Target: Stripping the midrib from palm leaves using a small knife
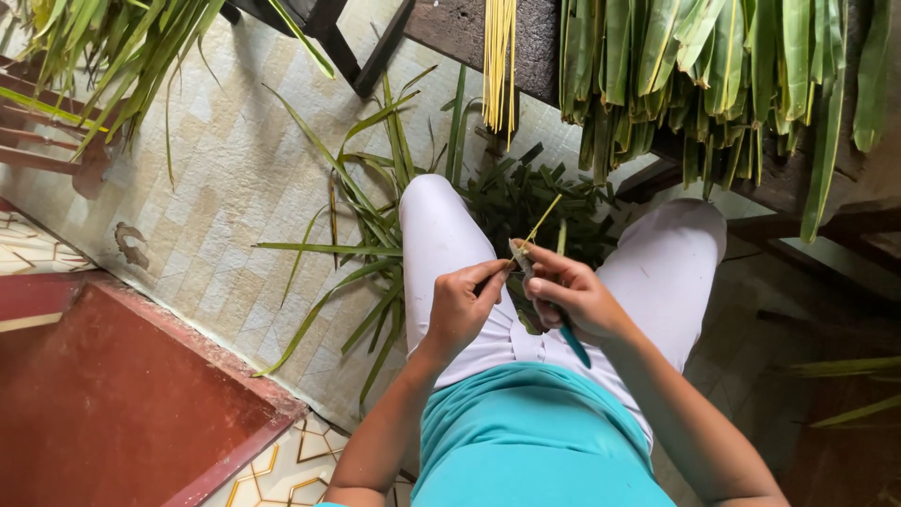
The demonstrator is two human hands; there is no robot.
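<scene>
A big bunch of green leaves (713, 66) is laid over a dark wooden surface (460, 23) at top right, tips hanging off the edge; the bunch is cut off by the top of the frame. Beside it a bundle of thin yellow sticks (498, 56) is hung, top also cut off. More long leaves (375, 235) and short green offcuts (511, 197) are scattered on the tiled floor (216, 178) betw. and left of the knees in white trousers (436, 235). A 2nd leaf heap (113, 47) is seen at top left, only partly in view.

A narrow leaf strip (542, 218), yellow-green, is held over the lap, approx. centre frame, pointing up and away. The left hand (462, 305) is closed on its lower end, fingers (488, 275) pinched tight. The right hand (572, 296) is wrapped round a small knife (522, 255) w/ a teal handle (574, 345); the blade is laid against the strip. Exact blade edge & where strip ends: hard to make out, hidden by fingers.

No packages, labels or signs are visible.
</scene>
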